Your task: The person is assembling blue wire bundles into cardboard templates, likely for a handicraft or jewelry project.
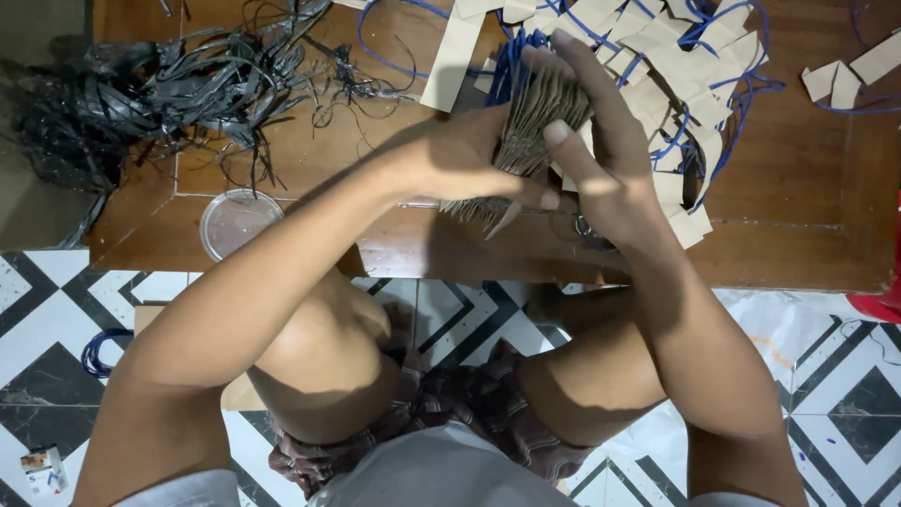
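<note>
Both my hands grip one thick stack of brown paper tags [540, 122] with blue strings, held on edge over the low wooden table [798, 244]. My left hand [460, 155] clasps the stack from the left, thumb along its lower edge. My right hand [591, 141] wraps it from the right, fingers over the top. The tags fan out at the bottom of the stack.
Loose brown tags with blue strings [676, 66] lie scattered at the back right of the table. A tangle of black strips [141, 94] covers the back left. A clear round lid [239, 222] sits near the front edge. Below are my bare knees and patterned floor tiles [56, 310].
</note>
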